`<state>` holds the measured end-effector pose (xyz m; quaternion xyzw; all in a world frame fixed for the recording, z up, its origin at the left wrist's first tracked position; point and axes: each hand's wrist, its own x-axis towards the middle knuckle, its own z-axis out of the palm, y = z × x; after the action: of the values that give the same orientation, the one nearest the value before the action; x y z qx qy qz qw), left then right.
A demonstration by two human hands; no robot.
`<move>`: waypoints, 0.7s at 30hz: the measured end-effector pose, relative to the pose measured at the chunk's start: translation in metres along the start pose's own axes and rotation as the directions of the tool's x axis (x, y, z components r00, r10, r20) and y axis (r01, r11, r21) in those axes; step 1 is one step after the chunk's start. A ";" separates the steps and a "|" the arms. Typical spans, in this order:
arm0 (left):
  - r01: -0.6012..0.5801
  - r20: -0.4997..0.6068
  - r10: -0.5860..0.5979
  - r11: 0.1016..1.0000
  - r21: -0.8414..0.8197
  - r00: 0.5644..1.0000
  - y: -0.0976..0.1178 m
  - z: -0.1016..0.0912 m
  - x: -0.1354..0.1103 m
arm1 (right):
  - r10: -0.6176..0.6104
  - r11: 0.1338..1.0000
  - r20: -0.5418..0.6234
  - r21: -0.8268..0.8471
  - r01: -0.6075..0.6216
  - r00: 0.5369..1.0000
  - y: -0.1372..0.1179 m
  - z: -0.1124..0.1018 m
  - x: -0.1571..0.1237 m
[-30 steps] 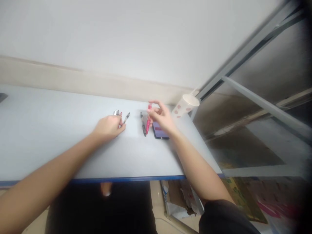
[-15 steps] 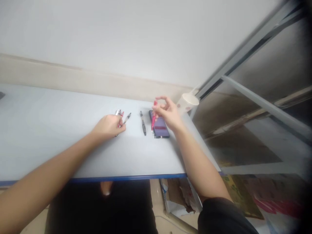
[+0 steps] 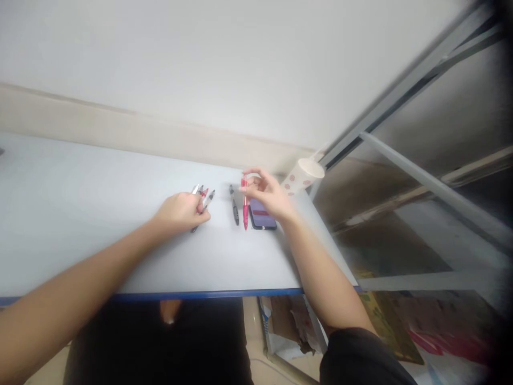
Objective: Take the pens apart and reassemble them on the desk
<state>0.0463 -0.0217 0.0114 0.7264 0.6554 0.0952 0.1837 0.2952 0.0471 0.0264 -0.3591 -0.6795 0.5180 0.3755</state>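
Observation:
My right hand pinches a red pen by its upper part, its tip pointing toward me. Just left of it a black pen lies on the white table. Partly under my right hand is a phone with a purple screen. My left hand is closed round several pens, whose black, red and white ends stick out past the fingers; the rest of them is hidden by the hand.
A white paper cup with reddish dots stands at the back right, by the wall. A metal frame rises along the table's right side. The blue front edge runs close to my body. Below stands an open cardboard box.
My right hand has moved left and slightly toward me, carrying the red pen from over the phone to beside the black pen. The left hand stays closed on its pens.

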 end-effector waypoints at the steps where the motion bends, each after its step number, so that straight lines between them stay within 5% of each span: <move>1: 0.004 0.004 -0.004 1.000 -0.003 1.000 0.001 -0.001 -0.001 | -0.010 1.000 0.009 -0.004 0.010 1.000 0.002 0.002 0.000; 17: 0.063 0.043 -0.061 0.997 -0.044 0.997 -0.001 -0.002 0.002 | -0.049 0.998 -0.128 0.031 0.053 0.991 0.017 -0.003 0.009; 21: 0.061 0.001 -0.061 0.995 -0.074 0.998 -0.004 0.001 0.006 | -0.043 0.999 -0.080 0.003 0.043 0.996 0.014 0.002 0.007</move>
<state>0.0439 -0.0158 0.0081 0.6986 0.6734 0.1144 0.2129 0.2920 0.0552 0.0131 -0.3641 -0.6703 0.4965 0.4143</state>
